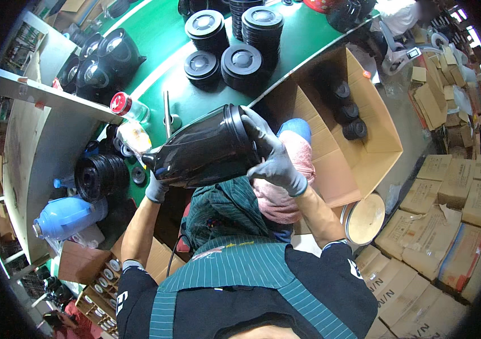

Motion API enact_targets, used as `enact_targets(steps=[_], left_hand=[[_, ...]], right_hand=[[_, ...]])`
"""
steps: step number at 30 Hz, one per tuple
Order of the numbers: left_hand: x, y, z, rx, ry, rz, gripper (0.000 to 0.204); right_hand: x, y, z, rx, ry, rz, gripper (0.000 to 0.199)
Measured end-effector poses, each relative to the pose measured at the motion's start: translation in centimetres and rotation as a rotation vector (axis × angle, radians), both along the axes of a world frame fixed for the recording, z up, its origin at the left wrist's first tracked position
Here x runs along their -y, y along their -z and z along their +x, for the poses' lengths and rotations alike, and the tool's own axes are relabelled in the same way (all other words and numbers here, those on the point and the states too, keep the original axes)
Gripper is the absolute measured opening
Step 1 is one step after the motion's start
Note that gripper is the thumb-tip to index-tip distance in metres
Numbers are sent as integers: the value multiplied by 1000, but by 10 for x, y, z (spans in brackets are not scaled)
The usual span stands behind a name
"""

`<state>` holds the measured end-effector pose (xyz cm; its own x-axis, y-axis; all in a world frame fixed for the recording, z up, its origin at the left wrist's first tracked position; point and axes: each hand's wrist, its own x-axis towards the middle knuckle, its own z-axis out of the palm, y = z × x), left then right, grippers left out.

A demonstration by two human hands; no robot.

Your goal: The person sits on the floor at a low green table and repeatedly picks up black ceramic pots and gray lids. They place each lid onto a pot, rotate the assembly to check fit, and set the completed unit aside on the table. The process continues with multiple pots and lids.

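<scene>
A glossy black jug-like vessel point(201, 150) lies sideways in the air above my lap, held between both hands. Its narrower end, with a small protruding tip, points left; the wide end with a ridged black collar points right. My left hand point(155, 187), in a grey glove, closes on the narrow end from below, its fingers partly hidden by the vessel. On the collar end, my right hand point(277, 161) grips with fingers above and thumb below, also gloved in grey. Behind the vessel, a metal rod point(167, 113) stands upright on the green table point(164, 45).
Stacks of round black lids point(203, 25) stand on the table. Glossy black vessels point(105, 62) sit at far left, near a red-capped jar point(130, 106). A blue vessel point(71, 217) lies lower left. At right are an open cardboard box point(379, 121) and stacked cartons point(421, 243).
</scene>
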<state>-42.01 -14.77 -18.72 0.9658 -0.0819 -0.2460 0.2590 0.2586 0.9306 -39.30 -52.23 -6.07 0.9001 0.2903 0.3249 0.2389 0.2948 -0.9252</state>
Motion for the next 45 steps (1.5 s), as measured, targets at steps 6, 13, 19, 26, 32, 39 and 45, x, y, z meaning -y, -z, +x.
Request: enact_targets(steps=[6,13,19,26,32,39,45], left_hand=[[52,-113,29,516,49,630,43],[66,-104,34,506,41,587,42],[1,61,21,56,201,-169,47],[30,-28,32,-19,78,-316,53],[55,-117,57,494,128,668,43],[44,-48,27,413,127,306,40],[69,-155,29,718,174,761,38]], right_hand=[[11,9,-8,-499,-71,263,103],[-8,-3,-18,-106,309,-250,73],[-1,-25,-22,307,238,-352,100],[13,-10,-15,-51,222,-88,84],[45,20,0,-461,-116,58,72],[18,-20,-16,59,88,-68,89],[34,-17,-17,-709,-131,12,72]])
